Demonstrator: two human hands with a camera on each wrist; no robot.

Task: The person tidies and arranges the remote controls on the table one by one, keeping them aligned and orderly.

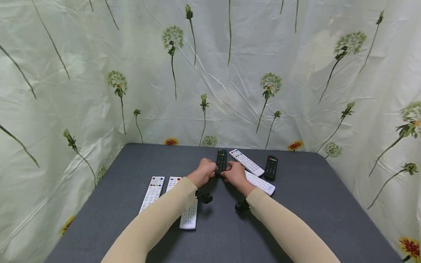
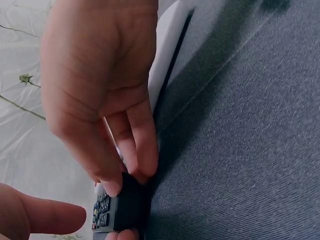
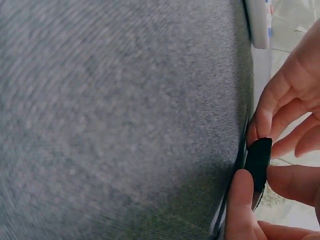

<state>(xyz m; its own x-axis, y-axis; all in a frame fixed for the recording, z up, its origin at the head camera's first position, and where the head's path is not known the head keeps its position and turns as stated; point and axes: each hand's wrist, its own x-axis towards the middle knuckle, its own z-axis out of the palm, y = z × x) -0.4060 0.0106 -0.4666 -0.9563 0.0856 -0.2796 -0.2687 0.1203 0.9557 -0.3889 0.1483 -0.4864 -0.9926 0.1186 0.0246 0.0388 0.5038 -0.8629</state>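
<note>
A black remote control (image 1: 221, 160) lies near the far edge of the table, its near end between both hands. My left hand (image 1: 206, 169) grips its left side, fingertips at the corner in the right wrist view. From the right, my right hand (image 1: 235, 174) pinches the same end; the right wrist view shows its thumb (image 3: 241, 187) against the end and a finger on the key side. In the left wrist view the black remote's end (image 2: 132, 210) stands close over the cloth. A white remote (image 1: 259, 182) lies right beside the right hand, partly hidden by it.
Another white remote (image 1: 246, 162) lies slanted behind the right hand, with a second black remote (image 1: 271, 167) to its right. Left of the arms are more white remotes (image 1: 152, 193), some partly covered by the left forearm. A flowered curtain (image 1: 213, 87) hangs behind the dark table (image 1: 300, 201).
</note>
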